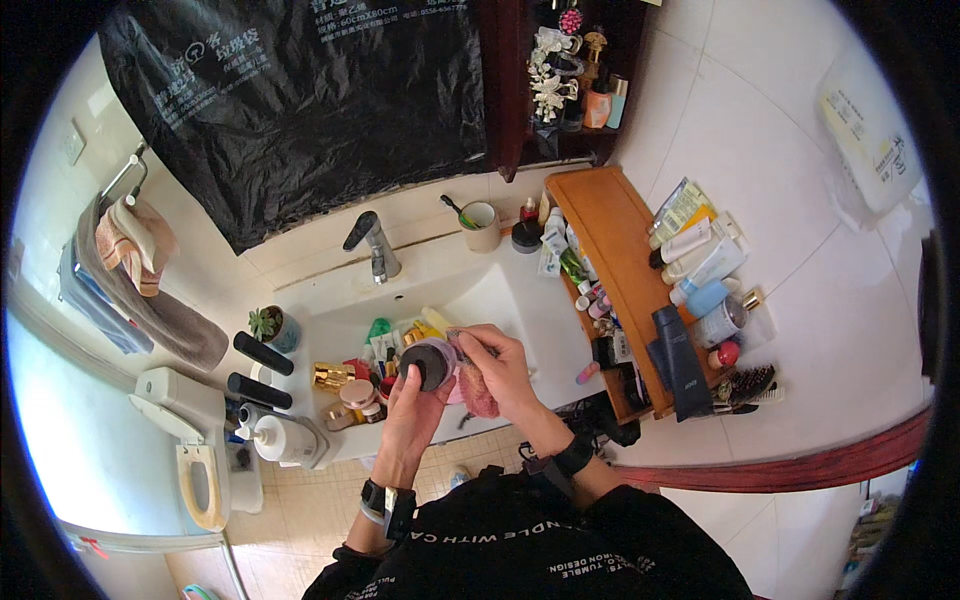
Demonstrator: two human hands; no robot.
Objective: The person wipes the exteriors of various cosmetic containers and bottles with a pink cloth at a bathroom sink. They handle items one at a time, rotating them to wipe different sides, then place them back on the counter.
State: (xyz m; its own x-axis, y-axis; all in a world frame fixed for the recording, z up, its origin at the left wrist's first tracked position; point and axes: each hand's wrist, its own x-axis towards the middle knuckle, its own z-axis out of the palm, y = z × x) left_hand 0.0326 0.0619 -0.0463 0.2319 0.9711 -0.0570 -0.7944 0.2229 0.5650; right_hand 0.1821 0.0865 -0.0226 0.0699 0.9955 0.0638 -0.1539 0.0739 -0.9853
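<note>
Over the near side of the white sink (518, 322), my left hand (405, 418) grips a round jar (426, 367) with a dark lid and a pale purplish side. My right hand (508, 375) is closed on a pink cloth (478, 393) and presses it against the jar's right side. Part of the cloth hangs below the fingers. Left of the jar, cosmetics crowd the basin and its left rim, among them a gold container (333, 376), a round compact (357, 394) and a green item (378, 328).
A faucet (374, 250) and a cup with a toothbrush (481, 228) stand behind the basin. On the right, a wooden shelf (615, 270) holds tubes and bottles. A white pump bottle (283, 440), dark cylinders (262, 354) and a potted succulent (268, 322) line the left.
</note>
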